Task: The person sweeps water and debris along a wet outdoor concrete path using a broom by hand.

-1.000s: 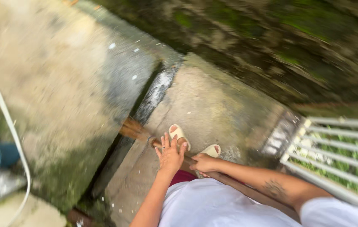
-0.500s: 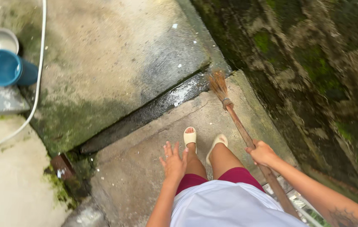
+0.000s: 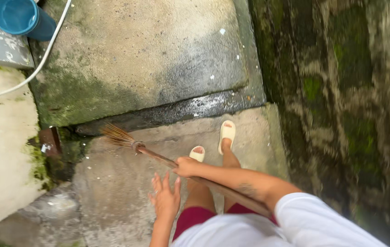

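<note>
Sweeping step, I judge; right hand point(image 3: 186, 166) fingers wrapped round broom point(image 3: 158, 158), bristles lower left near wet gutter point(image 3: 181, 110); left hand point(image 3: 165, 199) fingers spread, empty; next stroke needs firm grip.

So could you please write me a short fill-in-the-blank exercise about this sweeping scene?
1. The right hand grips the wooden handle of a ____.
2. The left hand is open and holds ____.
3. The bucket at the top left is ____ in colour.
4. A white ____ runs along the concrete beside the bucket.

Missing words: broom; nothing; blue; hose
</note>
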